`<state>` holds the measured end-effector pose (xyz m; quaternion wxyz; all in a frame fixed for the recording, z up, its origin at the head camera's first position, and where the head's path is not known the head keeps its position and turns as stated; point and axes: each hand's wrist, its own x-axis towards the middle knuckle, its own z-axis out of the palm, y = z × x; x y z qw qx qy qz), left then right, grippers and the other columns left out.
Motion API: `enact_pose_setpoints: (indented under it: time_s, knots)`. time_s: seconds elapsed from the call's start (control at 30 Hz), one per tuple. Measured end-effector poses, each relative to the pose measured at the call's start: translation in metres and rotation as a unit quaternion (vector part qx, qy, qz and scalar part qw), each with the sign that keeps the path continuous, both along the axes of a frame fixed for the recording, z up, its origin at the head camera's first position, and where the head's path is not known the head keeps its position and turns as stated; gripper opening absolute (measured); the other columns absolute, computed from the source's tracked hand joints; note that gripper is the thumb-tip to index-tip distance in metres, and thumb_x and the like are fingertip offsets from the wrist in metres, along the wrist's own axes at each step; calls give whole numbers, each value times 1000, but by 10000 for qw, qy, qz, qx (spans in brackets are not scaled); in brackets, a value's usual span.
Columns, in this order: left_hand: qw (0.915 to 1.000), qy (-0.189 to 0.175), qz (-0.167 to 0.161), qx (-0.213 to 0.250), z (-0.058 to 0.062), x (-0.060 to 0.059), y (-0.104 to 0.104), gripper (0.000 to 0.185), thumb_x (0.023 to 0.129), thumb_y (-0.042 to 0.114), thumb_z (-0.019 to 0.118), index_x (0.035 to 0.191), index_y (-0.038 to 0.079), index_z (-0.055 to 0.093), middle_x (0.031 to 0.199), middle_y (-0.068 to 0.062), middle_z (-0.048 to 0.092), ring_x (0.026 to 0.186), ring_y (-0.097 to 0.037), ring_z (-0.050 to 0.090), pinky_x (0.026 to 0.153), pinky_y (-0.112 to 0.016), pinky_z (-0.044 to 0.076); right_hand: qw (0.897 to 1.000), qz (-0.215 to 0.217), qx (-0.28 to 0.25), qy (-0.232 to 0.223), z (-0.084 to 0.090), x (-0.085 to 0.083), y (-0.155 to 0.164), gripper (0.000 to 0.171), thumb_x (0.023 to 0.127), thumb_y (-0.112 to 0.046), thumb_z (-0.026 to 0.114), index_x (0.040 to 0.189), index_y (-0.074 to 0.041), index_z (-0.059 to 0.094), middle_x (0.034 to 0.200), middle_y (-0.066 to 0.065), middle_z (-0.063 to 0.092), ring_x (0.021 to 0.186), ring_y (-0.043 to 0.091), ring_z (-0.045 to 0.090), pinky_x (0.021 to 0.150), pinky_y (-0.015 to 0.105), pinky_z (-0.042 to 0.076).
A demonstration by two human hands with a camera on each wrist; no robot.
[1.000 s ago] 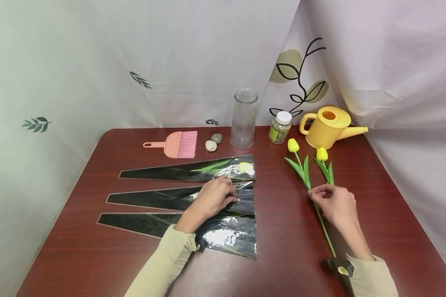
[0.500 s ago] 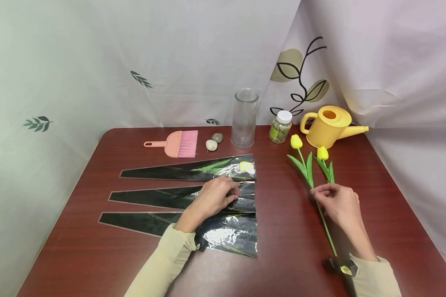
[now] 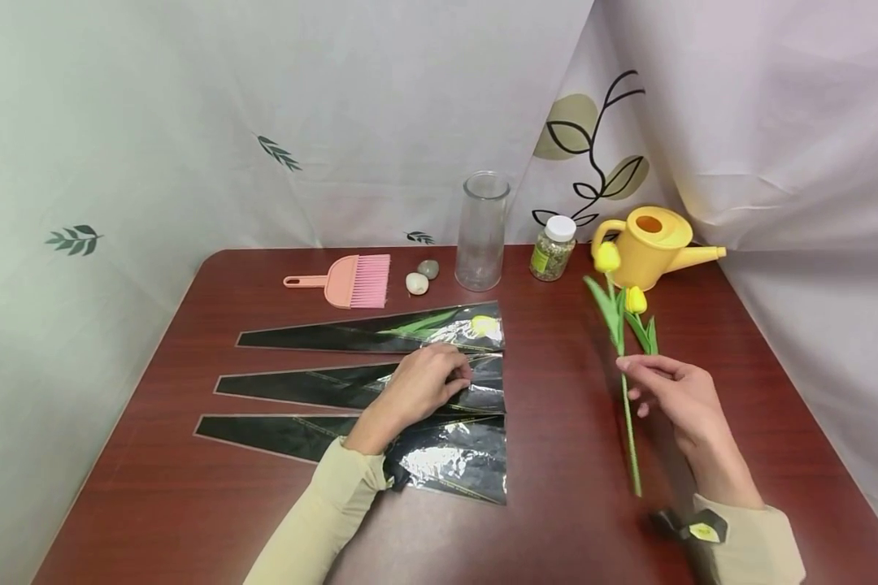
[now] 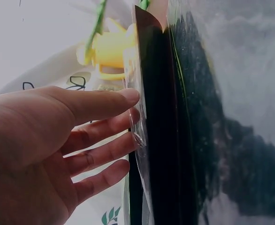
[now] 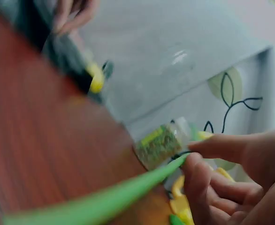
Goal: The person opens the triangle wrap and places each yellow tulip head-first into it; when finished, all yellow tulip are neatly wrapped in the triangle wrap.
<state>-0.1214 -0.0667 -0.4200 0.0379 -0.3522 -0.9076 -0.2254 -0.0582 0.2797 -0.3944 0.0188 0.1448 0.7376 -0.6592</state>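
Three black-and-clear flower sleeves lie fanned on the red-brown table (image 3: 556, 422). The far sleeve (image 3: 351, 335) holds a yellow tulip (image 3: 483, 326). My left hand (image 3: 457, 378) rests on the middle sleeve (image 3: 300, 386) near its wide mouth. In the left wrist view its straight fingers (image 4: 123, 140) touch the sleeve's edge (image 4: 175, 140). My right hand (image 3: 629, 370) pinches the green stem of a yellow tulip (image 3: 607, 257) and holds it tilted above the table. The right wrist view shows finger and thumb (image 5: 196, 157) closed on that stem (image 5: 104, 199). A second loose tulip (image 3: 635, 301) lies just behind.
Along the back stand a glass vase (image 3: 481, 231), a small jar (image 3: 552, 249) and a yellow watering can (image 3: 647, 248). A pink brush (image 3: 351, 282) and two stones (image 3: 415, 283) lie at the back left. Pale curtains hang behind and to both sides.
My right hand has lifted the tulip off the table and swung its bloom up and to the right. The left hand has barely moved on the sleeve.
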Motion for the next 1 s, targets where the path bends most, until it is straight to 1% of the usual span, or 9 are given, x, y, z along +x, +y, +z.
enact_pose_setpoints:
  time_s: [0.07,0.13,0.2,0.3,0.5,0.6,0.7,0.8,1.0]
  knots:
    - [10000,20,28,-10,0,0,0,7,85,18,78,86,21,71,86,10,63,83,-8,59,75,-29,51,9946,-220,-1009,-47,1,1,1,14,87,-16,76,98,-8,76,86,2,73,64,12,66,52,27,54]
    - [10000,41,57,-20,0,0,0,8,85,19,78,86,21,70,86,11,62,83,-7,59,74,-29,51,9849,-348,-1696,-2,1,2,0,10,88,-13,74,97,-10,76,88,1,73,71,13,70,57,27,56]
    - [10000,44,84,-30,0,0,0,8,86,19,78,86,22,70,86,11,62,83,-7,59,74,-28,51,9739,-431,-2226,91,1,3,0,11,90,-10,72,99,-8,75,91,2,74,78,15,72,61,28,57]
    - [9999,42,105,-11,0,0,1,8,85,20,78,86,21,69,85,11,61,83,-7,59,73,-29,51,9632,-573,-2613,253,-2,4,-1,13,91,-8,70,102,-4,74,95,5,74,84,18,72,65,29,57]
    - [9999,45,103,3,0,0,1,8,86,19,77,85,21,69,85,11,61,83,-8,59,72,-29,51,9512,-1020,-2891,342,-12,5,-9,12,90,-5,70,100,-2,75,94,8,74,84,21,72,66,32,58]
    - [9999,69,118,28,0,0,1,8,86,19,77,85,21,69,85,11,61,83,-8,59,73,-29,51,9504,-1260,-2834,228,-17,3,-20,12,88,-6,72,100,-2,75,95,8,74,82,21,72,65,32,58]
    - [9998,92,135,61,0,0,2,9,86,19,77,85,21,69,84,11,60,82,-7,58,73,-29,51,9526,-1442,-2679,52,-22,2,-32,12,87,-9,75,98,-4,75,97,8,74,81,20,73,64,31,58]
    - [9998,81,146,75,1,0,3,9,86,19,76,85,21,68,84,11,59,81,-7,57,73,-28,50,9540,-1483,-2599,-203,-28,1,-45,10,87,-11,76,95,-7,75,97,6,74,80,19,73,62,29,57]
    - [9996,53,269,105,0,1,5,8,87,21,76,86,22,68,84,12,58,80,-6,56,72,-27,49,9569,-1317,-2430,-892,-35,2,-83,8,87,-18,76,94,-14,77,93,3,74,78,14,72,55,22,53]
